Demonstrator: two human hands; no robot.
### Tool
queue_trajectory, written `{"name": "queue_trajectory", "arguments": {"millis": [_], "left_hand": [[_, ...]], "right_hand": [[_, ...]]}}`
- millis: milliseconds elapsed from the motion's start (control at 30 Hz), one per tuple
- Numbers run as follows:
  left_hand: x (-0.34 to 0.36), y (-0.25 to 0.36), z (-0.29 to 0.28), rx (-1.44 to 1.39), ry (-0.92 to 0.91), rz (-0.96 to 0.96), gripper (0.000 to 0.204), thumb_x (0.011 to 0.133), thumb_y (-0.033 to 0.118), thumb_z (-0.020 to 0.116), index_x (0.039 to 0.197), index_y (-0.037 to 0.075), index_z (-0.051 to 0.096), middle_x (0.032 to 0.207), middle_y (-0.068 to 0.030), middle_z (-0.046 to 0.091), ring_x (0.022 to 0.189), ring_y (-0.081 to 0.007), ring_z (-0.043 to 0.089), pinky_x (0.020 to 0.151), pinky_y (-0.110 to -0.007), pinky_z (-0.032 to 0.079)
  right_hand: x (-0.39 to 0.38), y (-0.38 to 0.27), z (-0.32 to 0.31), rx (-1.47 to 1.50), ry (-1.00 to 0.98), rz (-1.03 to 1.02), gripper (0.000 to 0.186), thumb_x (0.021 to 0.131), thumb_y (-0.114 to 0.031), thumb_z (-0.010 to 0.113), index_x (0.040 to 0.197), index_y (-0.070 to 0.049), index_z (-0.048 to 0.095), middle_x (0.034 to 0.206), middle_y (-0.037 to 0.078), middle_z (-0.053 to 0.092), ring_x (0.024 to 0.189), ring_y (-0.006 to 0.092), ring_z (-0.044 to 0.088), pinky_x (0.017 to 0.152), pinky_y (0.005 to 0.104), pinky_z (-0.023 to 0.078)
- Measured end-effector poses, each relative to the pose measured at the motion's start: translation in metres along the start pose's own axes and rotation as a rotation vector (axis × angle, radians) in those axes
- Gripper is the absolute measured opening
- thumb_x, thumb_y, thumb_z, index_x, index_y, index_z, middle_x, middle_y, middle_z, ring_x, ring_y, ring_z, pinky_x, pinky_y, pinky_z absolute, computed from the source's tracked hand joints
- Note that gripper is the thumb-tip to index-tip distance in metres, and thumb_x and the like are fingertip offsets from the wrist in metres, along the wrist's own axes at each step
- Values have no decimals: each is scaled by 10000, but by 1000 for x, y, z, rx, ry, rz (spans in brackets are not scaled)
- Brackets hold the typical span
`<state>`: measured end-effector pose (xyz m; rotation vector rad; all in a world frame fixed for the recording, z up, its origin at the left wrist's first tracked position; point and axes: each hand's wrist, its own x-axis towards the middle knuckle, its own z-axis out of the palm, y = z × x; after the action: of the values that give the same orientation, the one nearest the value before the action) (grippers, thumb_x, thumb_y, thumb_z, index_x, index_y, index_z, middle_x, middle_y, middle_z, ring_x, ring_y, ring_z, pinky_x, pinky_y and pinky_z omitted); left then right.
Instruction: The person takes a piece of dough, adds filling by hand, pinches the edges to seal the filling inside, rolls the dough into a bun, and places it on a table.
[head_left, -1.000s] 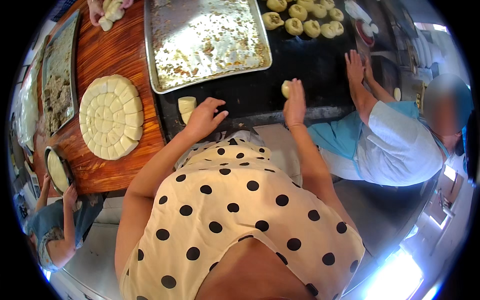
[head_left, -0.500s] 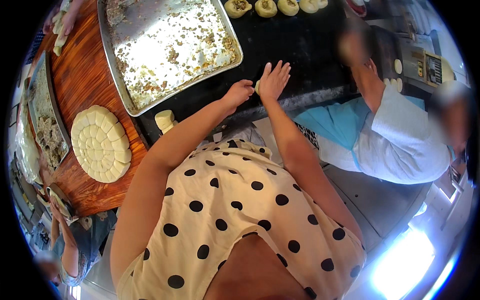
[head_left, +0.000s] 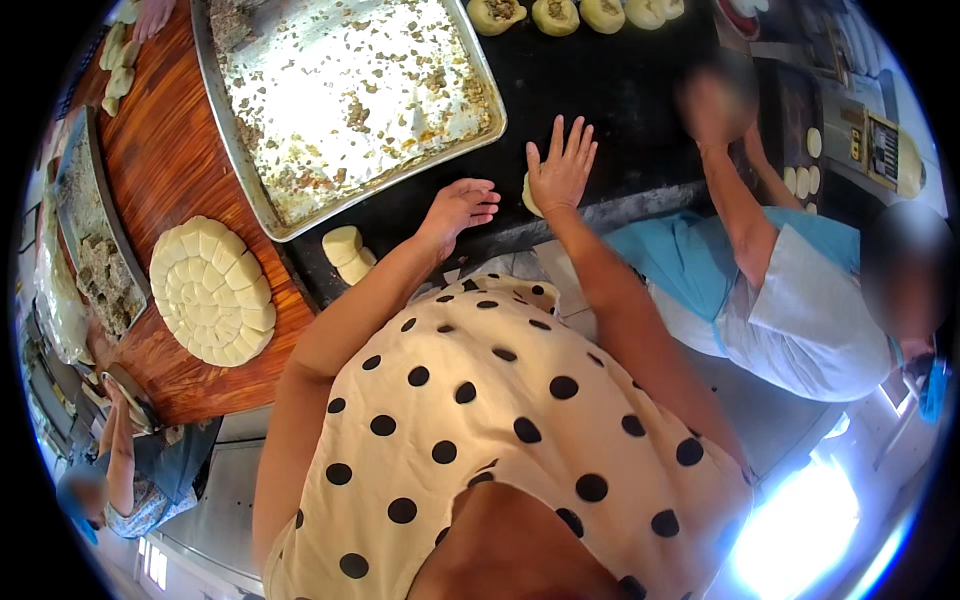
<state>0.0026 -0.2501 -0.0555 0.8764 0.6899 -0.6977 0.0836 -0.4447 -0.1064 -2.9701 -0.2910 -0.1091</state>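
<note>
My right hand (head_left: 564,172) lies flat on the black work surface (head_left: 610,110), fingers spread. From under its palm shows the edge of a piece of pale dough (head_left: 529,196); the rest is covered. My left hand (head_left: 462,212) is a little to the left, fingers loosely stretched, holding nothing and apart from the dough. Left of that hand, near the front edge, sit a few cut dough pieces (head_left: 346,250). Beyond my hands stands a large metal tray (head_left: 360,195) with brown crumbly filling (head_left: 355,115) scattered across its bottom.
Filled dough rounds (head_left: 555,15) line the far side. A round of cut dough pieces (head_left: 212,290) rests on the wooden table (head_left: 150,165), beside a second tray of filling (head_left: 100,260). At right a co-worker (head_left: 790,290) works near flat dough discs (head_left: 802,180); another person (head_left: 150,480) is lower left.
My left hand has drawn back left from the dough and its fingers have loosened. My right hand's fingers have spread, lying flatter over the dough.
</note>
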Motion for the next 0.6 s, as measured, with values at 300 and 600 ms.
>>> {"name": "queue_trajectory", "arguments": {"millis": [300,600], "left_hand": [[-36,3,-29,-17,57,53,294,994,172,502,1209,-18,564,1095,-123,652,977,-203,643,902,-328,526],[-82,5,-43,117,-22,126,324,1017,249,500,1230,16,572,1128,-110,639,1024,-189,624,930,-327,502]], "right_hand": [[29,-3,16,32,-1,39,694,1004,-496,378,1514,-38,267,1567,276,166,1467,415,113,1188,511,62],[-2,-31,13,18,-26,-42,695,972,-461,458,1478,-3,325,1556,212,263,1458,360,202,1185,501,117]]}}
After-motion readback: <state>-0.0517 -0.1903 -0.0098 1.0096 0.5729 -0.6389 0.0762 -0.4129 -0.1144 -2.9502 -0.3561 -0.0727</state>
